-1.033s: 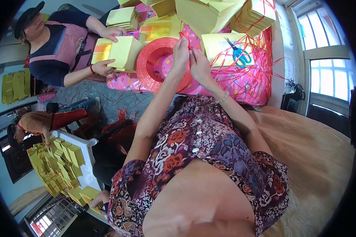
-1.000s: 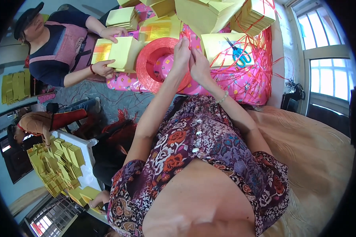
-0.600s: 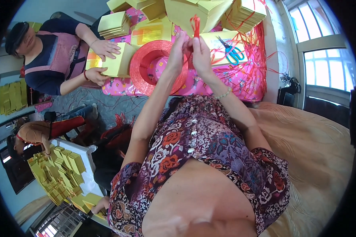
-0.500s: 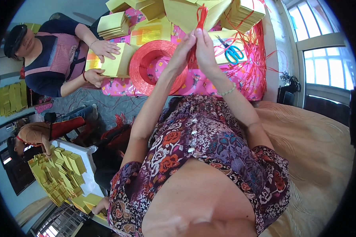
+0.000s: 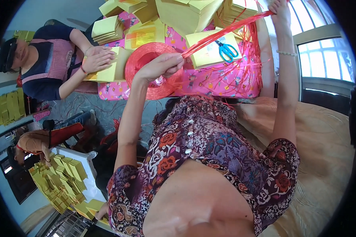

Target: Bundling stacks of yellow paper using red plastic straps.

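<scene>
A bundle of red plastic strands (image 5: 229,28) is stretched slantwise over the table. Its lower left end is closed in my left hand (image 5: 160,68), which hovers over a large red coil of plastic twine (image 5: 136,59). My right hand (image 5: 280,12) is raised at the top right, its fingers closed round the other end of the bundle. Beneath the strands lie scissors with blue handles (image 5: 228,51), on yellow paper (image 5: 201,55). More loose red strands (image 5: 249,67) hang over the table's right part.
Stacks of yellow paper (image 5: 106,29) stand along the far side of the pink patterned tablecloth (image 5: 221,81). At the left, a co-worker's hands (image 5: 99,59) rest on a yellow paper stack (image 5: 116,71). Another table (image 5: 93,173) at lower left bears many yellow bundles, with another person beside it.
My hands have moved apart: the right one up and to the right, the left one down and to the left. The red strands, upright between my palms before, are now pulled out long between them.
</scene>
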`<state>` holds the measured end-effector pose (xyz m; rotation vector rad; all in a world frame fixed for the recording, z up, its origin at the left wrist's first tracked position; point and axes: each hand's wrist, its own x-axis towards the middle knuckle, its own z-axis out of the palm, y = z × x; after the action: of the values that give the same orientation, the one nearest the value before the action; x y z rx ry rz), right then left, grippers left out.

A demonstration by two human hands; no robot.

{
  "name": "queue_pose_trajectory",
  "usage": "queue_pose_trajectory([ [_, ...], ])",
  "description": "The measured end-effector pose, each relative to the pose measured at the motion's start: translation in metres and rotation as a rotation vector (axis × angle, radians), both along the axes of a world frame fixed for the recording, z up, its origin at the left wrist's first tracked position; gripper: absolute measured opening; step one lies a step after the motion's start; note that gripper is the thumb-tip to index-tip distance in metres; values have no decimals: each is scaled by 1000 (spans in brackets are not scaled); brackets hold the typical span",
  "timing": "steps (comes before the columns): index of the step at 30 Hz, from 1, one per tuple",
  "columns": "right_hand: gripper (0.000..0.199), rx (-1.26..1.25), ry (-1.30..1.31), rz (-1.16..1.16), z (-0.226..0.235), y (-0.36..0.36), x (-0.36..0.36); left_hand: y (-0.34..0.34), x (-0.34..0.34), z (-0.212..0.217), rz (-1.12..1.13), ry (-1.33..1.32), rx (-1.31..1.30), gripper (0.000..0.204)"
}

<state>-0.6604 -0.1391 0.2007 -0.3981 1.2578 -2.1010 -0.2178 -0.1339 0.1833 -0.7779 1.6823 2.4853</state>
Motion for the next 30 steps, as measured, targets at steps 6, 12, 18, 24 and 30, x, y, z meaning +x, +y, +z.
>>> queue_pose_trajectory([
  [6, 21, 358, 218, -425, -41, 48, -69, -1, 38, -24, -72, -83, -28, 30],
  [12, 42, 1677, 1070, 529, -119, 90, -68, 1, 41, -33, -42, -135, -65, 30],
  [18, 32, 1101, 1934, 309, -63, 87, 88, -5, 5, -24, -154, -108, -383, 31],
  [24, 29, 180, 1347, 618, -35, 90, 236, -4, -32, -4, -153, 14, -408, 30],
  [30, 39, 416, 1082, 537, -54, 75, 212, -8, -32, 1, -108, -128, -177, 31],
])
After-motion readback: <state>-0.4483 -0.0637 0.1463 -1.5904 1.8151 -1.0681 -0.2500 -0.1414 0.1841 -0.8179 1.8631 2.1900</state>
